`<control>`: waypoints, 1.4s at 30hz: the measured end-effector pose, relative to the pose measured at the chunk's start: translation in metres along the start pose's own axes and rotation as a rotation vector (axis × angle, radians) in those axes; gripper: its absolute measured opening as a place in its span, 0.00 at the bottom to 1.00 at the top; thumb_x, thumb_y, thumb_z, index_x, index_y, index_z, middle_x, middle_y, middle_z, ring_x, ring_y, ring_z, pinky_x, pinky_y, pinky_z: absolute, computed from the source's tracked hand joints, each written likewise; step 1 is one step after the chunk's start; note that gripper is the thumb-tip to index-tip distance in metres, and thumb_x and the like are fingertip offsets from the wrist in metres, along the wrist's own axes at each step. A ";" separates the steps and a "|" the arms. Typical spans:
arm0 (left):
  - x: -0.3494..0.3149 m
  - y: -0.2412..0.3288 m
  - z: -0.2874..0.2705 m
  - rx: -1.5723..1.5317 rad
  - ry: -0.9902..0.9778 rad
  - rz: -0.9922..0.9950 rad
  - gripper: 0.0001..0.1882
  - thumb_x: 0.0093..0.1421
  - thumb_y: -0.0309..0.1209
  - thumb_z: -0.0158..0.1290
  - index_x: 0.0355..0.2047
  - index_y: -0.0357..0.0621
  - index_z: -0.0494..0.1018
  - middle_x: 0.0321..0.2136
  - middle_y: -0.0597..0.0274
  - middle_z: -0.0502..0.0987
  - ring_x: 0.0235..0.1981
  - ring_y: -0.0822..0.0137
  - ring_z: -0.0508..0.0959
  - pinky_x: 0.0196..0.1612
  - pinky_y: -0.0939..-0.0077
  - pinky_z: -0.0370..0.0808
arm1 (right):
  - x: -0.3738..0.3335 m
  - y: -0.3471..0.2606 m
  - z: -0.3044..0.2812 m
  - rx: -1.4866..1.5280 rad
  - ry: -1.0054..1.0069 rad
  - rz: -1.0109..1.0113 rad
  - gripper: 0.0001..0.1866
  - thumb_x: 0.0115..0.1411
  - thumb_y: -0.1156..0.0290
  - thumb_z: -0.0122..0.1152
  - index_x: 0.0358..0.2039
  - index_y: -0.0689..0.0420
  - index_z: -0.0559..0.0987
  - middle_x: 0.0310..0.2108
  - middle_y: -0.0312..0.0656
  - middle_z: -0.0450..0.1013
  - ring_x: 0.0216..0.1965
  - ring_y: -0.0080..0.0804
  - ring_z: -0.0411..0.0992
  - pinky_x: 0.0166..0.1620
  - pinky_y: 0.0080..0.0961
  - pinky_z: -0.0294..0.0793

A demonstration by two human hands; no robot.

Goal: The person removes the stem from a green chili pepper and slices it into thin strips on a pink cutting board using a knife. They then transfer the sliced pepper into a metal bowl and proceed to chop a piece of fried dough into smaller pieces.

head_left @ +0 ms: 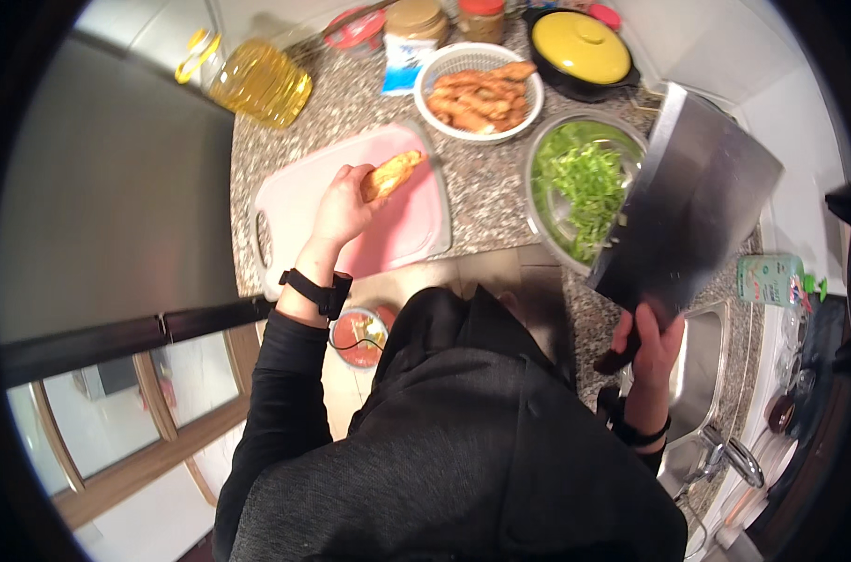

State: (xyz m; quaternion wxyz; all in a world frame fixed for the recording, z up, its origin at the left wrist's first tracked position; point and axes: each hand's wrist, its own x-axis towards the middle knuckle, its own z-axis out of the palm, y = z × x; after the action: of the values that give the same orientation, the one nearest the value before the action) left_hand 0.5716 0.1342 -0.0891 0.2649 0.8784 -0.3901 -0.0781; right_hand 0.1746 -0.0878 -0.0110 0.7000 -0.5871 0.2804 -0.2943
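My left hand (345,208) is closed round a golden-brown piece of fried dough stick (393,176). It hovers over the pink cutting board (294,199), whose far part shows bare. On the right, my right hand (652,345) grips a big cleaver (692,201) by its dark handle. The broad blade is raised and points away from me, covering the right edge of a metal bowl (538,217) of shredded green leaves (580,187). More fried dough sticks (477,98) lie heaped in a white plastic basket (424,84) behind the board.
An oil bottle (262,82) stands at the back left of the granite counter (486,187). Jars (482,21) and a black pot with a yellow lid (580,47) line the back. At right are a sink (695,375) and a green pump bottle (772,279). A bin (358,339) stands below.
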 end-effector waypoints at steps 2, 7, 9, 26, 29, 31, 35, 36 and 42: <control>-0.031 -0.026 -0.002 0.073 -0.011 -0.045 0.28 0.50 0.32 0.66 0.52 0.39 0.74 0.41 0.49 0.76 0.41 0.48 0.79 0.48 0.62 0.77 | 0.020 0.001 0.026 0.036 -0.057 0.125 0.06 0.68 0.79 0.52 0.44 0.64 0.70 0.22 0.39 0.70 0.18 0.22 0.67 0.22 0.18 0.65; -0.060 -0.062 -0.003 0.187 -0.019 -0.020 0.30 0.48 0.32 0.66 0.53 0.42 0.74 0.43 0.51 0.77 0.45 0.48 0.78 0.49 0.61 0.76 | 0.061 0.026 0.116 -0.319 -0.236 0.206 0.07 0.70 0.71 0.52 0.42 0.62 0.73 0.21 0.34 0.68 0.16 0.17 0.63 0.19 0.15 0.62; -0.064 -0.067 -0.003 0.194 -0.015 -0.003 0.32 0.48 0.33 0.67 0.55 0.45 0.74 0.46 0.53 0.76 0.47 0.50 0.78 0.51 0.60 0.76 | 0.074 0.037 0.150 -0.413 -0.315 0.214 0.10 0.70 0.70 0.52 0.46 0.63 0.74 0.21 0.35 0.69 0.17 0.16 0.63 0.20 0.17 0.62; -0.053 -0.068 0.011 0.064 0.105 0.188 0.17 0.55 0.31 0.60 0.46 0.45 0.76 0.48 0.60 0.76 0.50 0.57 0.75 0.53 0.60 0.70 | 0.130 0.107 0.249 -1.258 -0.636 -0.188 0.11 0.68 0.64 0.48 0.40 0.59 0.71 0.25 0.57 0.76 0.31 0.61 0.76 0.35 0.57 0.73; -0.043 -0.067 0.012 0.110 0.109 0.271 0.16 0.56 0.32 0.59 0.45 0.45 0.76 0.47 0.60 0.77 0.48 0.57 0.76 0.52 0.60 0.72 | 0.136 0.109 0.250 -1.237 -0.633 -0.147 0.11 0.68 0.63 0.48 0.39 0.59 0.71 0.25 0.57 0.75 0.31 0.61 0.76 0.36 0.57 0.73; -0.036 -0.067 0.015 0.134 0.117 0.290 0.16 0.58 0.32 0.60 0.46 0.44 0.76 0.47 0.60 0.77 0.48 0.57 0.76 0.51 0.62 0.72 | 0.139 0.110 0.249 -1.216 -0.645 -0.149 0.10 0.68 0.64 0.49 0.39 0.58 0.70 0.26 0.58 0.76 0.32 0.61 0.76 0.36 0.56 0.73; -0.032 -0.065 0.022 0.174 0.151 0.236 0.16 0.59 0.31 0.59 0.48 0.45 0.76 0.46 0.61 0.77 0.47 0.58 0.77 0.49 0.63 0.74 | 0.142 0.106 0.245 -1.170 -0.637 -0.223 0.09 0.68 0.65 0.48 0.39 0.58 0.70 0.26 0.55 0.76 0.31 0.61 0.75 0.35 0.56 0.72; -0.032 -0.064 0.022 0.187 0.157 0.220 0.17 0.59 0.31 0.58 0.48 0.45 0.76 0.46 0.61 0.77 0.47 0.58 0.77 0.49 0.63 0.74 | 0.142 0.103 0.243 -1.172 -0.642 -0.246 0.09 0.68 0.66 0.48 0.39 0.58 0.70 0.26 0.55 0.75 0.30 0.60 0.75 0.34 0.55 0.73; -0.032 -0.068 0.018 0.205 0.123 0.252 0.17 0.58 0.32 0.59 0.48 0.45 0.76 0.45 0.61 0.77 0.46 0.59 0.77 0.49 0.64 0.74 | 0.126 0.080 0.227 -1.176 -0.682 -0.343 0.08 0.69 0.66 0.48 0.40 0.58 0.69 0.24 0.52 0.74 0.28 0.57 0.75 0.31 0.51 0.73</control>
State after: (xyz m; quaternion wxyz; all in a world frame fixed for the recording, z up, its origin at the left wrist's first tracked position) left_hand 0.5870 0.1879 -0.1423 0.2051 0.8481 -0.4861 0.0497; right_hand 0.4330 -0.0211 -0.0614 0.2586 -0.9640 0.0611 0.0004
